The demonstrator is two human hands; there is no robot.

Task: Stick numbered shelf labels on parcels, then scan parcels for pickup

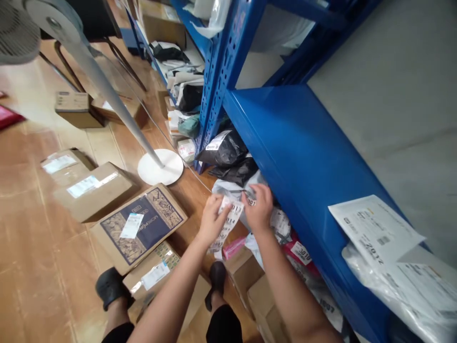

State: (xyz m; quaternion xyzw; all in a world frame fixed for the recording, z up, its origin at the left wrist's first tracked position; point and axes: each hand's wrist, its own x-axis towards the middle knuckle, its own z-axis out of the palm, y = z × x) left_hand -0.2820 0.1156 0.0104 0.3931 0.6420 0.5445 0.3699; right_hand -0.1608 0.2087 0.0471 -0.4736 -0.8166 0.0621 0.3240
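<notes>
My left hand [211, 220] is closed on a strip of white number labels [225, 231], which hangs down between my forearms with printed numbers such as 014 showing. Just to its right, the thumb and fingers of my right hand [260, 208] are pinched together, and a small number label [251, 202] shows between them. Both hands are over a heap of bagged parcels at the foot of the blue shelf. A grey plastic parcel [228, 187] lies right behind my fingers. Close by, a pink parcel [301, 252] bears a label reading 3010.
Black parcels [228, 147] are piled beside the blue shelf [296, 143]. White envelopes [374, 228] rest on its ledge at right. Cardboard boxes [107, 186] stand on the wooden floor to the left, near the round base [160, 166] of a fan. Its cord crosses the floor.
</notes>
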